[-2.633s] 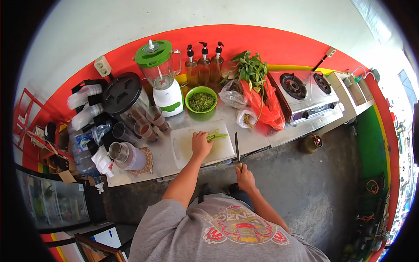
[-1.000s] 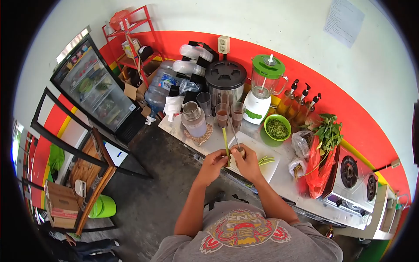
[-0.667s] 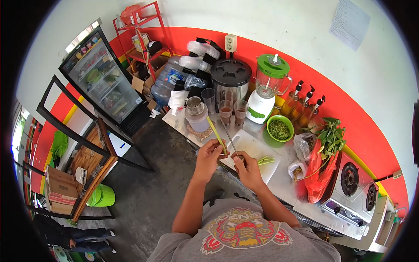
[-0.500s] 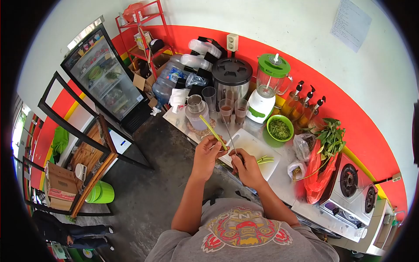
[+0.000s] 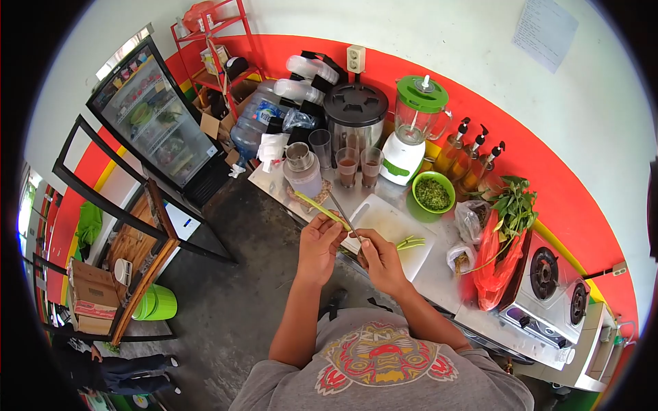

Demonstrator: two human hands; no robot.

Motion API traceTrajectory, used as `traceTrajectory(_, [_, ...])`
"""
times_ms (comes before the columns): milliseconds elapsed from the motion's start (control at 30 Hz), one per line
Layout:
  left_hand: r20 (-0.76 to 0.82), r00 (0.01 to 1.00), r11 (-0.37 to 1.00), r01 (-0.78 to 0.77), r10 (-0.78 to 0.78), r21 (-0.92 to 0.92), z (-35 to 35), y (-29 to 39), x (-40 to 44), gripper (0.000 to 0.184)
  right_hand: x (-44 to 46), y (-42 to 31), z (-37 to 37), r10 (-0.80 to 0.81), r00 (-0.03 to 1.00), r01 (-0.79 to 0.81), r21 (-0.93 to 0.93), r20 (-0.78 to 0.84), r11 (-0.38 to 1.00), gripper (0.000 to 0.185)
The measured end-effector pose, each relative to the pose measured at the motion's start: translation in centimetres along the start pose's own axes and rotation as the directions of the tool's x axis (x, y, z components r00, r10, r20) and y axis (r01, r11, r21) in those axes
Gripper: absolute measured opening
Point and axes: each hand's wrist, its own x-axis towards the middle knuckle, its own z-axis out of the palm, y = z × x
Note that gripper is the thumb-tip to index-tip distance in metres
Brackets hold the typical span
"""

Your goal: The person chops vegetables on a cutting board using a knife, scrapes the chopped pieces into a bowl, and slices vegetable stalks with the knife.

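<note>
Pinched in my left hand is a long pale-green stalk that slants up to the left. My right hand is closed round the handle of a knife. Its blade points up and left, crossing close to the lower end of the stalk. Both hands are held in front of the counter edge, by a white cutting board. Several cut green stalks lie on the board's right part. A green bowl of chopped greens stands behind the board.
Along the counter stand a jar, two glasses of brown drink, a blender and pump bottles. To the right are a red bag with leaves and a gas stove. A person stands at lower left.
The stalk has tipped lower to the left. My right hand has brought the knife closer to its near end, and the blade leans further left. The view has shifted slightly.
</note>
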Motion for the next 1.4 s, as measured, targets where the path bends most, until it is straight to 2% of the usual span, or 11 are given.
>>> traceTrajectory(167, [0.095, 0.996, 0.999, 0.005, 0.000, -0.052, 0.1, -0.2, -0.4, 0.018, -0.6, 0.3, -0.1, 0.004, 1.000, -0.004, -0.006, 0.008, 1.000, 0.029])
traceTrajectory(467, [0.094, 0.995, 0.998, 0.044, -0.039, -0.049, -0.3, -1.5, -0.6, 0.019, -1.9, 1.0, -0.4, 0.040, 0.999, -0.040, 0.005, -0.015, 0.999, 0.030])
traceTrajectory(867, [0.172, 0.979, 0.990, 0.124, -0.110, -0.070, -0.1, -2.7, -0.7, 0.019, -3.4, 1.1, -1.0, -0.015, 1.000, 0.015, 0.036, 0.002, 0.999, 0.037])
traceTrajectory(1267, [0.194, 0.975, 0.991, 0.120, -0.107, -0.054, -0.3, -2.6, -1.4, 0.019, -4.0, 0.7, -0.7, 0.002, 1.000, -0.002, 0.034, -0.020, 0.999, 0.034])
traceTrajectory(1400, [0.177, 0.980, 0.995, 0.097, -0.092, -0.019, -0.7, -2.5, -1.6, 0.020, -4.0, 0.2, -0.5, 0.022, 1.000, -0.023, 0.095, 0.003, 0.995, 0.031])
